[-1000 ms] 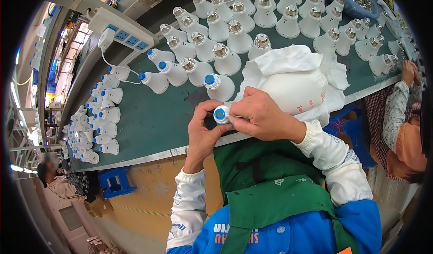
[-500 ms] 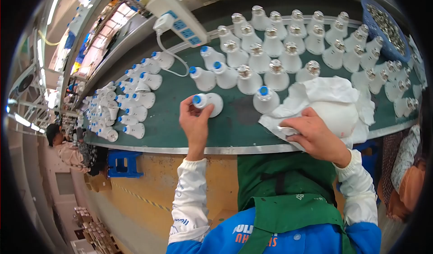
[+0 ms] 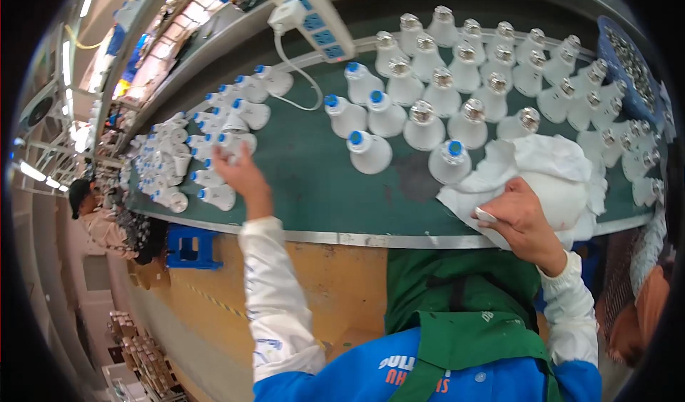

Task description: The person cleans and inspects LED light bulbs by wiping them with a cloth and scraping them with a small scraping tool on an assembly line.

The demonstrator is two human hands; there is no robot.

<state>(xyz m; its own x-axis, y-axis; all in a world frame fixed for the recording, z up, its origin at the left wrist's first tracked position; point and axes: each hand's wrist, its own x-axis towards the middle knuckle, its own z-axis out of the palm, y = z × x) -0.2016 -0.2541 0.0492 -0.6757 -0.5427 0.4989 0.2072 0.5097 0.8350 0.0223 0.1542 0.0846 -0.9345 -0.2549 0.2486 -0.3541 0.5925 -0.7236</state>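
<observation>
Left hand (image 3: pixel 245 176) is hovering, fingers parted, at a blue-topped bulb (image 3: pixel 234 141), seemingly a pick-up step calling for a pinch, while right hand (image 3: pixel 519 216) is gripping a small white piece (image 3: pixel 485 216) by white wrapping (image 3: pixel 544 151).

1. Our left forearm (image 3: pixel 275 277) stretches forward, leaning outward to the left.
2. Our left hand (image 3: pixel 245 175) is slightly blurred, its fingers (image 3: pixel 221 162) parted and pointing away from us.
3. Our right forearm (image 3: pixel 571 306) is nearly upright, its wrist (image 3: pixel 554 261) angled inward.
4. Our right hand (image 3: pixel 522 218) is curled, fingers pinched together.
5. Our hands are well apart.
</observation>
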